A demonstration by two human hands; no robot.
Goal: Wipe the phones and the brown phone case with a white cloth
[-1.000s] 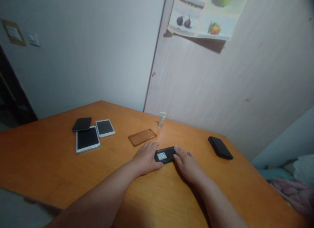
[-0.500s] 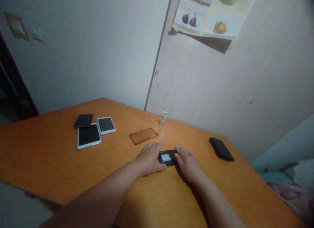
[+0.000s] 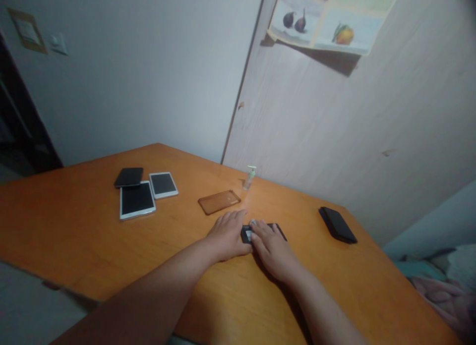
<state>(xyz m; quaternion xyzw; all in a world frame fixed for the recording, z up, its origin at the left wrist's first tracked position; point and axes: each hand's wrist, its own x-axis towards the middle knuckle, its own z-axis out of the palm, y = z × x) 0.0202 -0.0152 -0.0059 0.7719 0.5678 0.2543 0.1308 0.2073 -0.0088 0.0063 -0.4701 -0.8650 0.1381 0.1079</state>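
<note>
A black phone point(image 3: 279, 229) with a pale label lies flat on the orange-brown table, its middle covered by fingers. My left hand point(image 3: 229, 236) grips its left end, thumb on the near edge and fingers at the far edge. My right hand point(image 3: 271, 246) rests across the phone's surface with fingers bent. A small whitish wad point(image 3: 253, 222) shows under its fingertips; most of it is hidden, so its kind is unclear. Beyond the hands lie a brown translucent phone case point(image 3: 219, 202) and a small clear pump bottle point(image 3: 249, 178), which stands upright.
Two white-framed tablets point(image 3: 137, 200) and a black flat device point(image 3: 129, 177) lie at the left, partly overlapping. A black folded case point(image 3: 337, 225) lies at the right. The table point(image 3: 74, 226) meets the wall behind, where a fruit poster point(image 3: 334, 25) hangs.
My right hand has slid left over the phone with the whitish wad, covering most of the label and baring the phone's right end. My left hand keeps its hold. The view has shifted slightly.
</note>
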